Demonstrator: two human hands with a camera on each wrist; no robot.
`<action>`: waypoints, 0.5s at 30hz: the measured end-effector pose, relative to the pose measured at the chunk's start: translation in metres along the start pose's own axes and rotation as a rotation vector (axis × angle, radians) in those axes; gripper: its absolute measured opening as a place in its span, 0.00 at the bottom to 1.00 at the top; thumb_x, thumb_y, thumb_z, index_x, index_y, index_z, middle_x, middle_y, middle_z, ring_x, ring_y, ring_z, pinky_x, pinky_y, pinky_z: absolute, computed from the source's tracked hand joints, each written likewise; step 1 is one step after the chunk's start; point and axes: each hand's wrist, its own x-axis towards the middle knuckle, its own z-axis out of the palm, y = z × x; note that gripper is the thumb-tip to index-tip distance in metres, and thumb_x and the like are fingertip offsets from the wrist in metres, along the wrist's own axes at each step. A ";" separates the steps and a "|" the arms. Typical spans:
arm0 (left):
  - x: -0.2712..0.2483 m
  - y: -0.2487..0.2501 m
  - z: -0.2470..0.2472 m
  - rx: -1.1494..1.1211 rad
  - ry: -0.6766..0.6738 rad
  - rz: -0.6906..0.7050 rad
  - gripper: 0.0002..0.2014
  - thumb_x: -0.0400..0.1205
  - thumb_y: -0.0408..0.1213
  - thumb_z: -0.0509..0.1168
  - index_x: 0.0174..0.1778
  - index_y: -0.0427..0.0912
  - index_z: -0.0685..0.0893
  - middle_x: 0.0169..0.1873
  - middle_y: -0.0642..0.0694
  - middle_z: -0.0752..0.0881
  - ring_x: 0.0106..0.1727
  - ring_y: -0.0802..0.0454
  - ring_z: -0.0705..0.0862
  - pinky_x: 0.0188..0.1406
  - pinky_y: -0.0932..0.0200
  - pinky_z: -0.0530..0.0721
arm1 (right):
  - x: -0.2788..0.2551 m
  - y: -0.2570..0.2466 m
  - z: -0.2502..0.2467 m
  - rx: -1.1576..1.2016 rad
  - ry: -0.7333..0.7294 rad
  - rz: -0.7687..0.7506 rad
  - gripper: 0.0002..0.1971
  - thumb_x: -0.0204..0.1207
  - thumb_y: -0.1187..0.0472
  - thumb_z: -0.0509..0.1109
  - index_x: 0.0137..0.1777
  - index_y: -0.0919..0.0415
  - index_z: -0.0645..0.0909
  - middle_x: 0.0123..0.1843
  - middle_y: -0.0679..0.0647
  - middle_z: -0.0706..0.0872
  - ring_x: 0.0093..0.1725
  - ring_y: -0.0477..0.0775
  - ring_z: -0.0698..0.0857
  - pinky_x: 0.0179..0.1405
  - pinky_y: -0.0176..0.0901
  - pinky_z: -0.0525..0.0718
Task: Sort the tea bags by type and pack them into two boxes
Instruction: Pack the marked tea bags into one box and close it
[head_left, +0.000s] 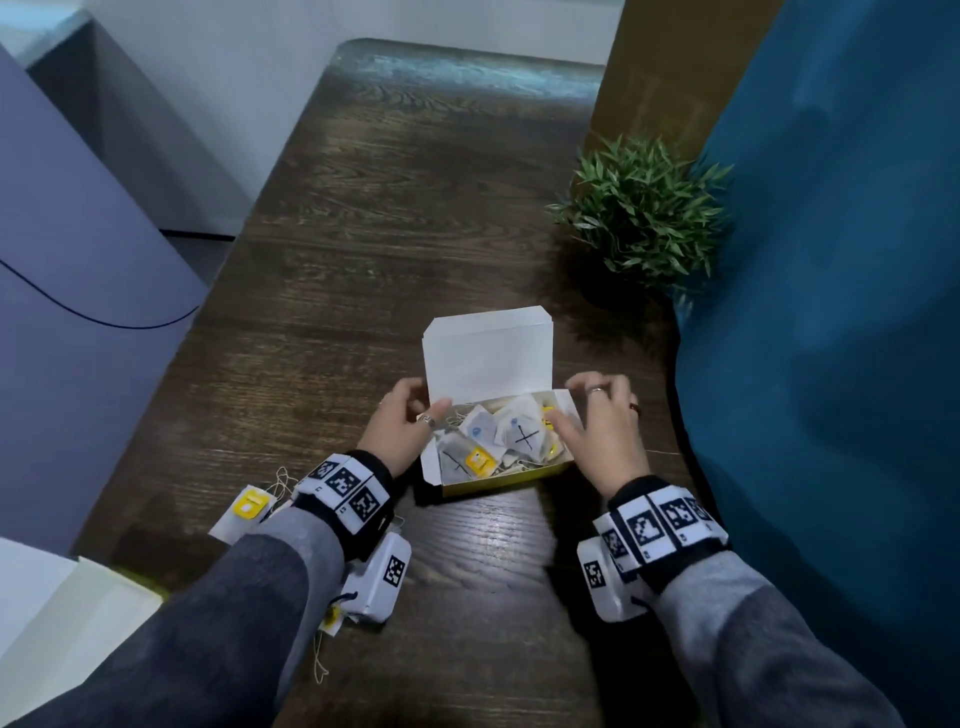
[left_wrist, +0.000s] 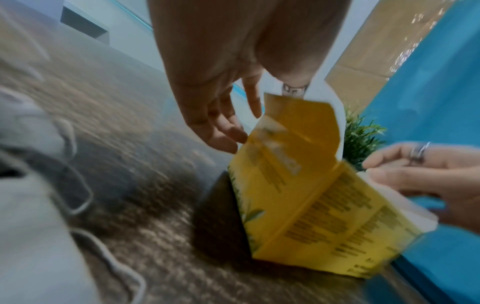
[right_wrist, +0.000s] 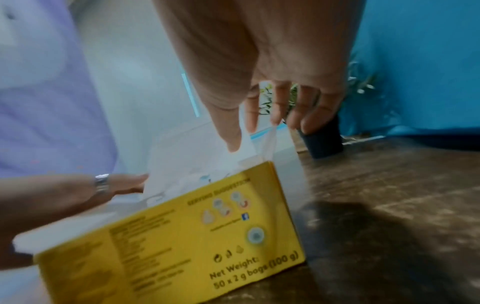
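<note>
Plainly, loose tea bags (head_left: 248, 512) still lie at the near left by the wrist, so closing the yellow box (head_left: 498, 441) now risks leaving them unsorted, and mixed bags inside could snag the flaps. The left hand (head_left: 402, 428) pinches the left side flap; the right hand (head_left: 597, 426), fingers relaxed, touches the right flap.

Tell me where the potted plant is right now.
In the head view the potted plant stands on the wooden table at its right edge, beyond the open yellow box, against the blue fabric.
</note>
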 end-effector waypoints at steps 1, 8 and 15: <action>-0.003 0.000 -0.002 -0.016 -0.002 -0.028 0.20 0.78 0.48 0.67 0.64 0.46 0.73 0.44 0.47 0.80 0.47 0.51 0.80 0.50 0.54 0.78 | 0.003 0.004 -0.001 0.088 -0.087 0.101 0.22 0.75 0.51 0.71 0.66 0.56 0.72 0.66 0.57 0.72 0.65 0.60 0.75 0.64 0.50 0.74; -0.013 0.004 0.006 -0.048 -0.100 -0.044 0.15 0.79 0.35 0.68 0.59 0.45 0.74 0.54 0.45 0.86 0.54 0.51 0.84 0.57 0.51 0.83 | 0.007 0.026 -0.001 0.149 -0.301 0.115 0.11 0.80 0.58 0.65 0.59 0.59 0.76 0.51 0.54 0.86 0.47 0.58 0.84 0.51 0.53 0.85; -0.001 0.024 0.036 -0.105 0.011 0.040 0.19 0.78 0.33 0.69 0.64 0.43 0.75 0.34 0.53 0.76 0.40 0.54 0.78 0.49 0.57 0.78 | 0.007 0.058 -0.003 0.297 -0.060 0.176 0.14 0.78 0.63 0.66 0.63 0.56 0.74 0.52 0.60 0.88 0.52 0.61 0.85 0.51 0.49 0.81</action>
